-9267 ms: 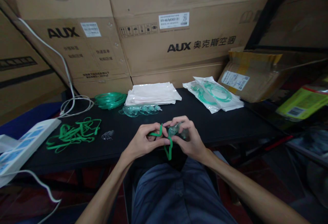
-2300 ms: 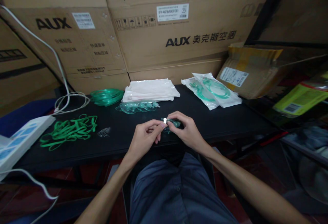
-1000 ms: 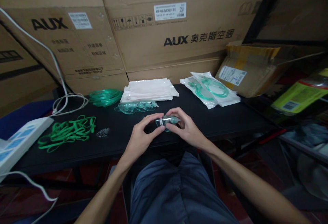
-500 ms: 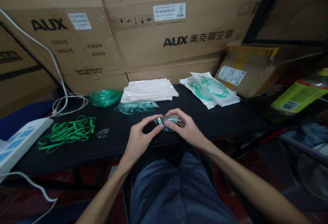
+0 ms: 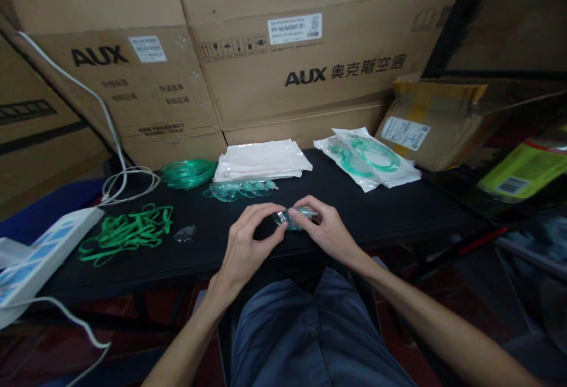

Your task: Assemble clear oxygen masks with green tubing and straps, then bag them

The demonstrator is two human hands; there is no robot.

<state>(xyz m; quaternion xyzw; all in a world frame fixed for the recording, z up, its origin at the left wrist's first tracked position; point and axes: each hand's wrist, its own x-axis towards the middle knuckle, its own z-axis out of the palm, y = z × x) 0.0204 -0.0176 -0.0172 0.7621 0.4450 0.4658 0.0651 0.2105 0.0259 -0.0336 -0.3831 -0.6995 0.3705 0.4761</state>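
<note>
A clear green oxygen mask (image 5: pixel 293 220) is held between my two hands, just above the front part of the black table. My left hand (image 5: pixel 253 230) has thumb and fingertips closed at the mask's left end, beside a shiny metal nose strip (image 5: pixel 282 216). My right hand (image 5: pixel 325 224) grips the mask's other end, its thumb pressed on top. Several more masks (image 5: pixel 241 189) lie in a row behind my left hand. Left of it are a few small metal strips (image 5: pixel 185 233) and a heap of green elastic straps (image 5: pixel 130 234).
Coiled green tubing (image 5: pixel 188 173) and a stack of white pouches (image 5: pixel 263 161) lie at the back of the table (image 5: pixel 385 220). Filled pouches (image 5: pixel 372 159) rest to the right, near an opened carton (image 5: pixel 436 121). A white power strip (image 5: pixel 53 251) with cables stands at left. Large cartons (image 5: pixel 248 97) form the back.
The view has shifted slightly, so the whole scene sits a little lower and further right. Both hands still hold the mask, which appears tilted flatter than before.
</note>
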